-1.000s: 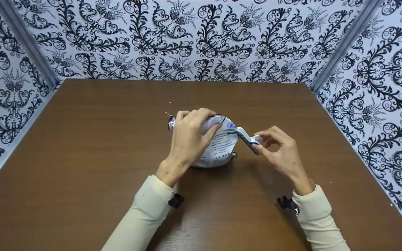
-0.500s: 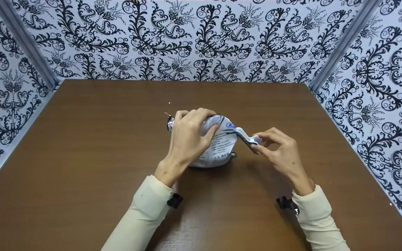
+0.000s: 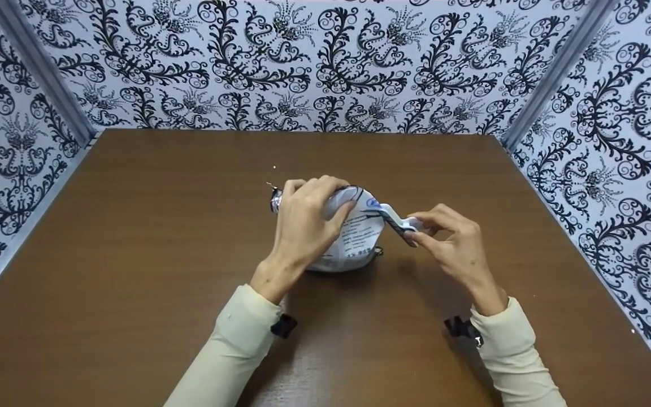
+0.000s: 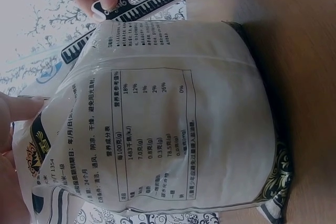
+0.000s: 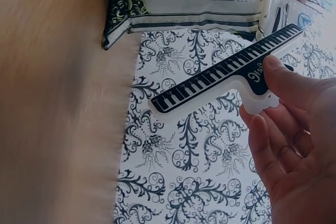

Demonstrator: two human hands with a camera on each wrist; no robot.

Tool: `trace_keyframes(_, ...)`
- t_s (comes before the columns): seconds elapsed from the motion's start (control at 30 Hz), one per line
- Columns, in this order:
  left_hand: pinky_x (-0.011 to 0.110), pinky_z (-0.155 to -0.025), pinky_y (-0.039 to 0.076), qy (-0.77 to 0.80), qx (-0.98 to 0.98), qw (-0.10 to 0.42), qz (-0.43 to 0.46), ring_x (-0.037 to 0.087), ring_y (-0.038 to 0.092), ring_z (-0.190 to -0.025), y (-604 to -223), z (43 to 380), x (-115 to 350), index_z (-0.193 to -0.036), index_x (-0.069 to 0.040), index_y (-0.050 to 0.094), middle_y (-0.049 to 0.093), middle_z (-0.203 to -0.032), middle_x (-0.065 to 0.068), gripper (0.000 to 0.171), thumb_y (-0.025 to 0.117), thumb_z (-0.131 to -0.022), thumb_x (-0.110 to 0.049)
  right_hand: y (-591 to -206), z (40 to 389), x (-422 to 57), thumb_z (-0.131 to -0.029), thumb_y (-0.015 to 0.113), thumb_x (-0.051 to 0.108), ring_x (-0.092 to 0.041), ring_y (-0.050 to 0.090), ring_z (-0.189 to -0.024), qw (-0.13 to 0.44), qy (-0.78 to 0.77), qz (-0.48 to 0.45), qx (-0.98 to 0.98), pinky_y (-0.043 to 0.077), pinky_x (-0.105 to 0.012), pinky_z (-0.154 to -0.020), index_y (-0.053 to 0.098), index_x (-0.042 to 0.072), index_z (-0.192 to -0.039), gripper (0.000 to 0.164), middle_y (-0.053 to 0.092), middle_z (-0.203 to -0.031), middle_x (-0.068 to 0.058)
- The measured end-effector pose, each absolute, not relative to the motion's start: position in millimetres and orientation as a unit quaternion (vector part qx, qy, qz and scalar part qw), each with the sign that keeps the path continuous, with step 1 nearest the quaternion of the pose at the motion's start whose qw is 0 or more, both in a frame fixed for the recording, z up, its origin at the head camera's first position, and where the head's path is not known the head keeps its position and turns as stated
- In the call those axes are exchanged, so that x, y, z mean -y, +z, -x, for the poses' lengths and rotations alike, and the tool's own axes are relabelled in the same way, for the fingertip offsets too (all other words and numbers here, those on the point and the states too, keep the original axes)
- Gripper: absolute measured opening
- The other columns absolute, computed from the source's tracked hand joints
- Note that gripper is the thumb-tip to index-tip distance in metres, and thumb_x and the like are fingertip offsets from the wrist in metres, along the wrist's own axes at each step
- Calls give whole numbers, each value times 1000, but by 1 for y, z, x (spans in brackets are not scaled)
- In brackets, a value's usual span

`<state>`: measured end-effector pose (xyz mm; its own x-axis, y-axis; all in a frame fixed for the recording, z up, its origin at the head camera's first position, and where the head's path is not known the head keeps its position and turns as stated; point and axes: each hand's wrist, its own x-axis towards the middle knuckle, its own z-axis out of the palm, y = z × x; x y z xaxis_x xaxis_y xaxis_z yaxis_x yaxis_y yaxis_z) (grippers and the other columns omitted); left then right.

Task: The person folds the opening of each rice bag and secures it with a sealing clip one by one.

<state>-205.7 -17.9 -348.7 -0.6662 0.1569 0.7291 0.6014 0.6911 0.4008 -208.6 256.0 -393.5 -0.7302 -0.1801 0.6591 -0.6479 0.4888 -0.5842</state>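
Plainly, everything hinges on how the piano-key clip (image 5: 226, 68) lies against the printed bag (image 3: 362, 232). The bag stands upright on the bench (image 3: 161, 254), near the middle, and the clip is just to its right, held above the bench surface. Its long axis slants: in the head view it runs from beside the bag's upper right edge down toward the right hand (image 3: 454, 237), with one end by the bag's upper part and the other free. That hand's grip is closed on the clip's handles, thumb on the dark one and fingers against the white one, so it is the nearer hand and needs no reach. The left hand (image 3: 306, 217) sits at the bag's upper left, its grip curled over the bag with the thumb on the near face. I cannot tell whether the clip's jaws part or already catch any plastic. Judging by this slant, the next move probably calls for turning the clip until its length follows the bag's top edge.
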Motion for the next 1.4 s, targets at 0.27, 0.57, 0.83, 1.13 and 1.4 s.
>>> trace_keyframes(0.27,36,-91,44,-321,851,349,226,15,73,-95,-349,205,18,-108,-15,75,79,-102,-2,21,79,-92,-27,-391,210,-254,-74,89,-4,-4,63,-70,269,458,-272,803,53,-13,-67,82,8,-99,28,69,-79,-7)
trace_keyframes(0.57,37,-91,44,-324,851,349,222,15,73,-94,-348,205,18,-109,-15,75,79,-102,-2,21,79,-92,-27,-391,212,-252,-73,89,-7,-3,63,-71,269,458,-270,803,53,-14,-66,82,7,-98,30,69,-79,-8)
trace_keyframes(0.83,37,-91,45,-320,852,349,222,16,73,-95,-348,204,18,-110,-14,75,79,-103,-2,22,79,-92,-27,-390,211,-253,-74,89,-6,-4,63,-72,264,464,-272,800,52,-12,-66,82,7,-99,29,69,-79,-9)
trace_keyframes(1.13,37,-91,45,-320,851,351,222,16,73,-95,-349,205,17,-109,-15,75,79,-102,-3,20,78,-92,-26,-388,211,-252,-75,89,-3,-3,64,-72,259,470,-272,798,53,-12,-66,83,8,-100,27,69,-79,-8)
trace_keyframes(1.4,36,-91,45,-323,849,353,225,15,73,-94,-348,205,17,-107,-16,75,78,-101,-4,18,78,-92,-26,-387,212,-250,-74,89,-5,-2,64,-73,266,468,-275,797,52,-12,-66,82,5,-99,28,69,-79,-12)
